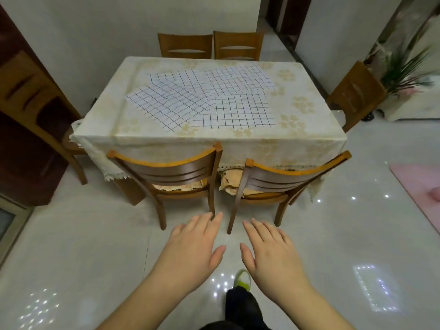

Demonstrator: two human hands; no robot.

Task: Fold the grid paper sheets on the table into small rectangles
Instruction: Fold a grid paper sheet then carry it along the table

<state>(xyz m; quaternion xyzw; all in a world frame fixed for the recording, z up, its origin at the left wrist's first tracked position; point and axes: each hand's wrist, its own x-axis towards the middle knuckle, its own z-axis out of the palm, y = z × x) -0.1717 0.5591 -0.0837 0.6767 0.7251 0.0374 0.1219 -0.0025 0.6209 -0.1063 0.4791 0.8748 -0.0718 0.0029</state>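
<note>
Clothed table [133, 136] under unfolded grid paper sheets [202, 96]

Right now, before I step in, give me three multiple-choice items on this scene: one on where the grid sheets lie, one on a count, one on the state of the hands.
1. Where do the grid paper sheets lie?
A. On the floor
B. Spread on the table, overlapping
C. Stacked on a chair seat

2. How many chairs stand at the table's near side?
A. One
B. Two
C. Four

3. What are the hands doing?
A. Both open, holding nothing
B. Both gripping a sheet
C. One pressing on the table

Answers:
1 B: the sheets lie flat on the tablecloth, edges overlapping.
2 B: the near left chair and near right chair are tucked in side by side.
3 A: the left hand and right hand show straight fingers over the floor, short of the table.
</note>
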